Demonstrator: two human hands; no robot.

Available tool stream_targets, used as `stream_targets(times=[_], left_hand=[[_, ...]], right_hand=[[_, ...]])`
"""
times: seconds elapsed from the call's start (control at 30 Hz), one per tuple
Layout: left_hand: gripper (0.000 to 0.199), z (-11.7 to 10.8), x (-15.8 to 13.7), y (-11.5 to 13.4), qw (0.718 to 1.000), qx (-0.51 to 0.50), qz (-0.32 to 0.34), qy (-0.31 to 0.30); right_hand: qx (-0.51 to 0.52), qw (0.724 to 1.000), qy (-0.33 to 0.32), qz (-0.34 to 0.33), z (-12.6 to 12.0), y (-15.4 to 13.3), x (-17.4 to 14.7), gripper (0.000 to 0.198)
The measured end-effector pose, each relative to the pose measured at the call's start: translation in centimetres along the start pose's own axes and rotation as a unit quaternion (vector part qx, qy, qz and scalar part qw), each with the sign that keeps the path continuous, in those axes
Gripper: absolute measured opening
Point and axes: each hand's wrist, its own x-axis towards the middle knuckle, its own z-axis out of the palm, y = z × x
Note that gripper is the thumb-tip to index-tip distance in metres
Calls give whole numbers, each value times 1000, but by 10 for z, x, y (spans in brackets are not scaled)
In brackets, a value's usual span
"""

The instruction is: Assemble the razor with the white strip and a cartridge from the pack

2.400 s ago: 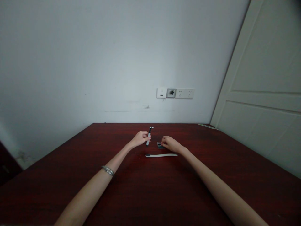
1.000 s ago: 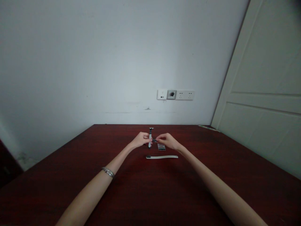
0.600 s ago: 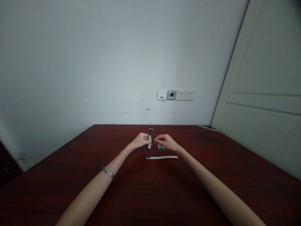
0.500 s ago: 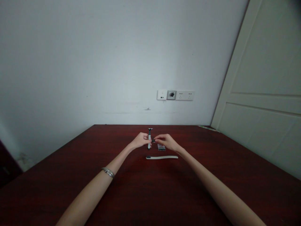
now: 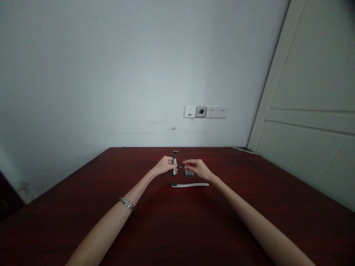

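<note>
My left hand [image 5: 165, 165] is closed around the pale handle of a razor [image 5: 175, 166], which stands upright with its dark neck and T-shaped head at the top. To its right, my right hand [image 5: 197, 168] pinches a small dark piece [image 5: 181, 166] between thumb and fingertips. That piece lies level beside the razor handle; whether its left end touches the razor or the left fingers, I cannot tell. Partly under my right hand is a small flat clear pack [image 5: 190, 173] with dark contents. Nearer to me lies a toothbrush [image 5: 191, 185], white-handled with a dark head pointing left.
Everything rests on a dark red wooden table [image 5: 177, 221] that meets a white wall. Sockets and a switch plate [image 5: 206, 112] are on the wall above. A pale panelled door [image 5: 310, 147] leans in at the right, and a thin strip [image 5: 245, 150] lies at the far right table edge.
My right hand has drawn slightly away to the right from the razor, and more of the dark piece shows between the hands. The toothbrush and clear pack stay on the table.
</note>
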Motion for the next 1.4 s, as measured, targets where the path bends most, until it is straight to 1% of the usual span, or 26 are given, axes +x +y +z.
stream_targets(times=[0.13,0.27,0.43,0.53,0.63,0.73,0.87,0.93,0.97,1.1,1.27,1.4], left_hand=[[15,0,0,0,1000,-5,-2,-8],[18,-1,1,-3,1000,-5,0,-14],[23,-4,1,-5,1000,-7,3,-13],[29,-5,0,-1,1000,-21,-19,13],[32,-7,1,4,998,-20,-16,59],[31,-8,3,6,995,4,14,99],[25,-6,7,0,986,46,72,142],[25,-3,6,-4,980,67,90,162],[25,-1,5,-7,979,77,96,165],[28,12,-1,-13,976,119,110,144],[32,27,-7,-15,960,174,128,180],[32,33,-10,-15,951,193,138,201]], right_hand=[[-7,1000,-1,-4,2,-5,0,29],[10,1000,0,-1,3,-3,0,28],[41,999,6,28,2,3,1,30],[55,997,27,51,-2,4,5,34],[74,993,59,74,-10,4,11,39],[93,989,83,76,-19,2,22,42],[101,989,85,72,-25,-4,36,43],[101,989,88,66,-26,-8,40,42],[100,989,90,62,-26,-11,41,42],[98,989,93,55,-26,-19,42,42],[103,988,92,63,-26,-21,42,45],[118,988,78,56,-25,-20,40,44]])
